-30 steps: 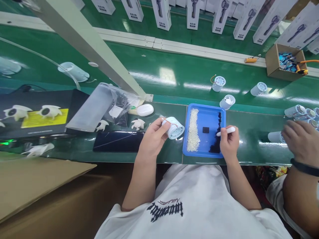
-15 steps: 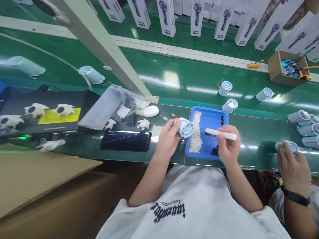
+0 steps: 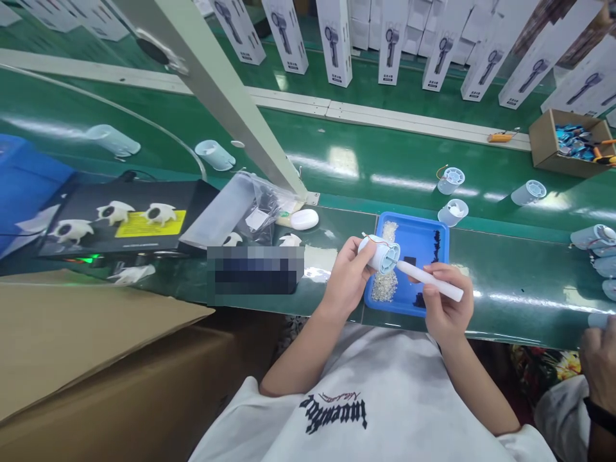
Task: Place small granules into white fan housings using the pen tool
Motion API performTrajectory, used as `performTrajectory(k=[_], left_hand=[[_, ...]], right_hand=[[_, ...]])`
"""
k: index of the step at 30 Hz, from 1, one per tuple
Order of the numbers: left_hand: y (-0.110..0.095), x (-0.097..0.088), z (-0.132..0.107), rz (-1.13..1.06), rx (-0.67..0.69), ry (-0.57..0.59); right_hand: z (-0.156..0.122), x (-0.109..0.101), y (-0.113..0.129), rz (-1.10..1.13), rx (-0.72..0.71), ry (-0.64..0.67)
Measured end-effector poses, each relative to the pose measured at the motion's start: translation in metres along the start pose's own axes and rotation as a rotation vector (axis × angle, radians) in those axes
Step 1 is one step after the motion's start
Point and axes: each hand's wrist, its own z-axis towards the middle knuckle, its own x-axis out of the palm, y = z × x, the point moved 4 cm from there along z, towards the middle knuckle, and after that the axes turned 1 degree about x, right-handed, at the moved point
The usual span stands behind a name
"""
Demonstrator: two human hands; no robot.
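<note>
In my left hand [image 3: 347, 277] is a pale blue plastic cylinder [image 3: 380, 255], held tilted with its spoked end facing right. Thin reddish wires lie over its top. My right hand [image 3: 448, 303] grips a white-handled, thin-shafted tool [image 3: 436, 282] like a pen. The tool's tip meets the middle of the spoked end; whether it goes inside I cannot tell. Beneath both hands lies a blue tray [image 3: 374, 307] with a strip of small clear-white pieces [image 3: 385, 287] at its left and small black pieces [image 3: 437, 244] at its right.
Pale blue cylinders [image 3: 451, 181] stand behind the tray, and several more [image 3: 593, 236] are at the right. A co-worker's hand [image 3: 599, 359] is at the right edge. Left are a clear plastic bag [image 3: 255, 205], white fish-shaped parts [image 3: 161, 213] and a cardboard box [image 3: 96, 327].
The tool's tip has come up to the cylinder's spoked end from a small gap away. The camera view has shifted, and the co-worker's hand has moved toward the right edge.
</note>
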Motion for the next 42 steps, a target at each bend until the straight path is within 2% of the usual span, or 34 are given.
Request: performTrajectory(k=[4,8,10,13,14,16,20,24,30,33,36,38,42], left_hand=[[0.003,0.004,-0.003,0.020,-0.013,0.015],[0.004,0.009,-0.003,0.044,0.001,0.013],[-0.002,0.007,-0.001,0.016,0.141,-0.074],[-0.014,0.007,-0.004,-0.003,0.458,-0.169],[-0.018,0.010,-0.007,0.006,0.541,-0.165],[-0.027,0.019,-0.017,0.006,0.685,-0.113],[-0.048,0.042,-0.046,-0.068,0.853,0.034],[-0.058,0.049,-0.059,-0.124,0.831,0.117],[-0.052,0.048,-0.042,-0.256,0.813,0.366],[-0.045,0.049,-0.032,-0.266,0.771,0.336],[-0.034,0.047,-0.028,-0.154,0.753,0.280],[-0.026,0.047,-0.024,-0.064,0.652,0.312],[-0.011,0.048,-0.006,0.160,0.260,0.513]], right_hand=[[-0.005,-0.002,-0.005,-0.003,-0.028,0.008],[-0.010,-0.003,-0.013,-0.091,-0.024,-0.053],[-0.011,0.002,-0.017,-0.166,0.102,-0.003],[-0.015,0.017,-0.013,-0.199,0.285,0.285],[-0.017,0.021,-0.007,-0.171,0.293,0.366],[-0.018,0.027,0.010,-0.089,0.248,0.431],[-0.019,0.027,0.042,0.046,0.125,0.367],[-0.022,0.027,0.054,0.143,0.112,0.373],[-0.030,0.033,0.052,0.182,0.219,0.385],[-0.030,0.033,0.049,0.180,0.266,0.343],[-0.027,0.033,0.041,0.170,0.367,0.344],[-0.026,0.031,0.033,0.160,0.445,0.313],[-0.028,0.022,0.008,0.163,0.575,0.223]])
